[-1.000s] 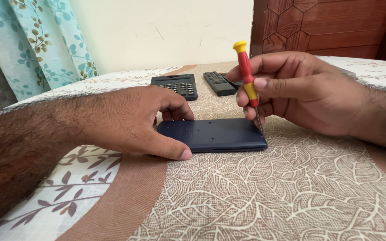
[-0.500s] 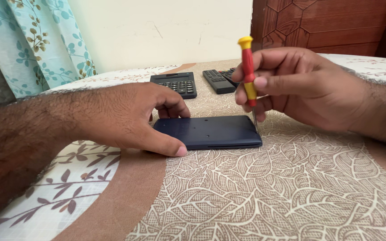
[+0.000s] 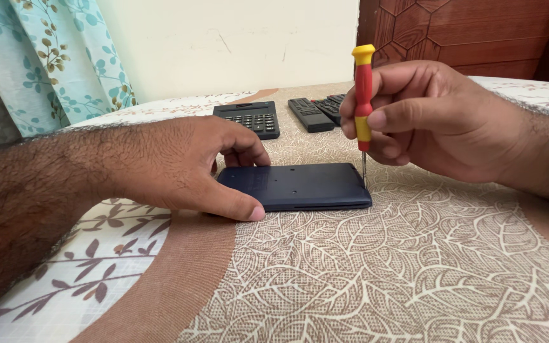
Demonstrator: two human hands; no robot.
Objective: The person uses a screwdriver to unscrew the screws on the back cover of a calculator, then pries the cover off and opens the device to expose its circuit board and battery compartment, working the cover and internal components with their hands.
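A bed-like surface [image 3: 363,279] covered in a beige leaf-patterned cloth with a broad brown band fills the view; behind it stand a pale wall [image 3: 236,44], a teal floral curtain [image 3: 46,57] on the left and a dark carved wooden panel [image 3: 465,32] on the right. The near half of the cloth lies open, while the far middle is taken up. There a dark flat device [image 3: 300,185] lies back-up, its long edge facing the camera. The left hand [image 3: 173,165] is pressed onto its left end, thumb along the near edge, fingers curled over the far edge. The right hand [image 3: 427,117] pinches a red-and-yellow screwdriver [image 3: 363,95] upright, its tip at the device's right far corner. Behind lie a black calculator [image 3: 249,118] and two dark remotes [image 3: 319,111], near each other, apart from the device.
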